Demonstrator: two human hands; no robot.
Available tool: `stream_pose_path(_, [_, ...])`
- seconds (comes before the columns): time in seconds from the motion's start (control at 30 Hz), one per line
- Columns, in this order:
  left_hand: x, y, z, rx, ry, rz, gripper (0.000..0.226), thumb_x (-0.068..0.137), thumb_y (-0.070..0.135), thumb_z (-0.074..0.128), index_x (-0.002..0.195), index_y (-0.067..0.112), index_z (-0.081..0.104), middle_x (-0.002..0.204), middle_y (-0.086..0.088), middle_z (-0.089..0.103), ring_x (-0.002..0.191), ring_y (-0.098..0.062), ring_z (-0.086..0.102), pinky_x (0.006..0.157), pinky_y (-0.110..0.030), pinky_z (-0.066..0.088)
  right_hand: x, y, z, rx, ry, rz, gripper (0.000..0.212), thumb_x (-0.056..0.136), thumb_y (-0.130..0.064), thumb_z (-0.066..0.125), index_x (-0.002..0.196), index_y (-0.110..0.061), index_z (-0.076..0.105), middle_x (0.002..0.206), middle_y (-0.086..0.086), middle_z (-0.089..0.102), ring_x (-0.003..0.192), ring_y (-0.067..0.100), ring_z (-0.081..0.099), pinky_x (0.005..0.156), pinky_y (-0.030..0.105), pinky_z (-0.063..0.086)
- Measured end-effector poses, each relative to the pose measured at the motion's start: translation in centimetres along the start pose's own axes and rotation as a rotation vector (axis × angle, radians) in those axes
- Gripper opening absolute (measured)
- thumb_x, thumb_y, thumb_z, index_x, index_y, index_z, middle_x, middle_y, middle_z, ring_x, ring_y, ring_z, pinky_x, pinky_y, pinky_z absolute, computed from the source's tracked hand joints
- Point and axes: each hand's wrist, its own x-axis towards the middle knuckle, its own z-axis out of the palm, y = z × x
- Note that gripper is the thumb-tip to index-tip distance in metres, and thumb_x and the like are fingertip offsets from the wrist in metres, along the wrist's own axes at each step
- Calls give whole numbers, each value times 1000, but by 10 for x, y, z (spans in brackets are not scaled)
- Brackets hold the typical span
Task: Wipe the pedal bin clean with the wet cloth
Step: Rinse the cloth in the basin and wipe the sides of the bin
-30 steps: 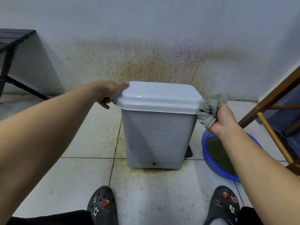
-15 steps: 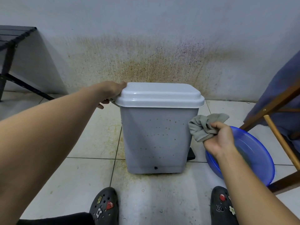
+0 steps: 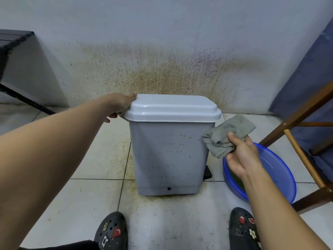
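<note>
A grey pedal bin with a pale lid stands on the tiled floor against a stained wall. Small brown specks dot its front face. Its black pedal pokes out at the lower right. My left hand grips the lid's left edge, fingers curled under the rim. My right hand holds a crumpled grey cloth against the bin's upper right side, just below the lid.
A blue basin with murky water sits on the floor right of the bin, under my right forearm. A wooden chair frame with blue fabric stands at the far right. A dark bench is at the left. My two clogs are at the bottom.
My right hand carried the cloth down from the lid's right edge to the bin's upper right side. My left hand stayed on the lid.
</note>
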Motion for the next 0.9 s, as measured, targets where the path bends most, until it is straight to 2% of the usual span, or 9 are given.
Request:
stream_pose_path(0.1, [0, 0, 0, 6, 5, -2, 69, 93, 77, 33, 129, 20, 50, 115, -9, 58, 84, -25, 55, 85, -48, 47, -10, 2, 6, -166, -64, -6, 24, 105, -19, 48, 126, -29, 53, 114, -2, 71, 91, 23, 74, 68, 52, 60])
stream_pose_path(0.2, [0, 1, 0, 7, 9, -11, 74, 93, 78, 34, 135, 19, 50, 119, -10, 58, 85, -25, 55, 85, -49, 47, -15, 0, 8, -322, -79, -7, 18, 106, -22, 46, 120, -31, 53, 111, 1, 69, 73, 21, 74, 45, 35, 53])
stream_pose_path(0.27, [0, 1, 1, 10, 9, -11, 75, 93, 78, 34, 136, 18, 50, 118, -10, 57, 84, -25, 55, 85, -49, 47, -15, -3, 9, -347, -85, -39, 21, 106, -15, 45, 115, -30, 57, 112, 3, 68, 71, 20, 72, 41, 30, 49])
stream_pose_path(0.4, [1, 2, 0, 13, 8, -10, 73, 94, 77, 33, 132, 17, 51, 106, -8, 57, 80, -24, 53, 85, -49, 46, -16, -16, 8, -264, -144, -60, 43, 90, 13, 38, 115, -12, 63, 118, 16, 67, 86, 35, 68, 55, 40, 57])
stream_pose_path(0.5, [1, 2, 0, 20, 10, -11, 73, 94, 77, 33, 129, 16, 52, 101, -7, 57, 79, -24, 52, 83, -48, 46, -18, -23, 8, -209, -242, -12, 33, 89, -2, 42, 112, -4, 66, 124, 17, 67, 103, 42, 65, 77, 54, 55])
stream_pose_path(0.6, [2, 1, 0, 22, 9, -10, 72, 94, 77, 33, 127, 16, 52, 102, -8, 56, 79, -24, 53, 84, -48, 46, -17, -16, 11, -356, -109, -107, 16, 93, -15, 60, 99, -6, 72, 112, 15, 72, 114, 41, 62, 96, 58, 51])
stream_pose_path(0.67, [2, 1, 0, 22, 6, -6, 70, 94, 77, 33, 126, 17, 51, 105, -8, 57, 81, -24, 54, 85, -49, 46, -15, -7, 11, -413, -33, -227, 13, 91, -10, 67, 103, -15, 72, 107, 9, 74, 113, 35, 65, 96, 50, 54])
stream_pose_path(0.8, [3, -1, 0, 32, 1, 11, 69, 93, 78, 32, 119, 17, 50, 98, -7, 57, 79, -25, 55, 82, -46, 48, -13, 2, 6, -183, 8, -216, 59, 87, 5, 68, 136, -24, 55, 115, 7, 71, 107, 23, 69, 88, 38, 56])
stream_pose_path(0.9, [6, 0, -1, 40, 0, 29, 69, 95, 75, 32, 106, 11, 53, 90, -10, 56, 70, -25, 49, 73, -39, 47, -12, 14, 6, -177, 91, -227, 37, 83, 10, 65, 115, -10, 66, 104, 7, 74, 102, 27, 69, 79, 32, 56])
